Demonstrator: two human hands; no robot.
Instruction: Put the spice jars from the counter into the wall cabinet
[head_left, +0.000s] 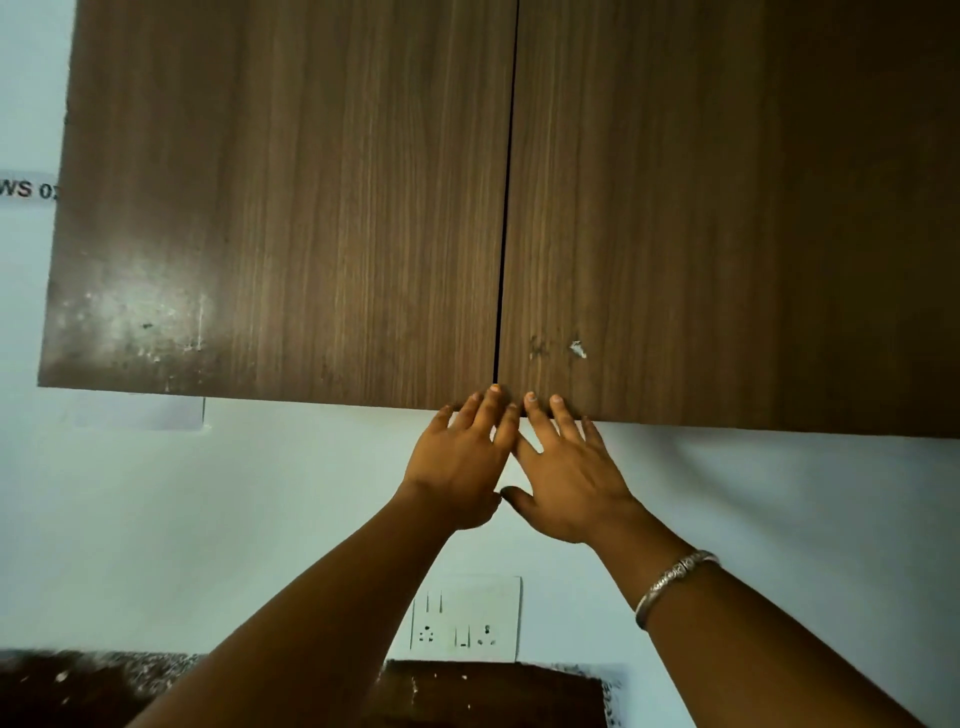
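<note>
Wall cabinet (311, 208) fills the upper view, doors (675, 218) shut. Left hand (457, 467) and right hand (569, 483), fingers (565, 418) straight, holding nothing, touch its lower edge beside the seam (506, 208) (no spice jars show). Best hook fingertips under each door, pulling evenly.

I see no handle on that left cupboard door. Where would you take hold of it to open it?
Probably the bottom edge, near the corner by the centre seam, coming from below. The left door is a flat face with no knob showing, and the seam looks too narrow for fingers; the lower edge stands clear of the wall. The left hand touches there.
</note>
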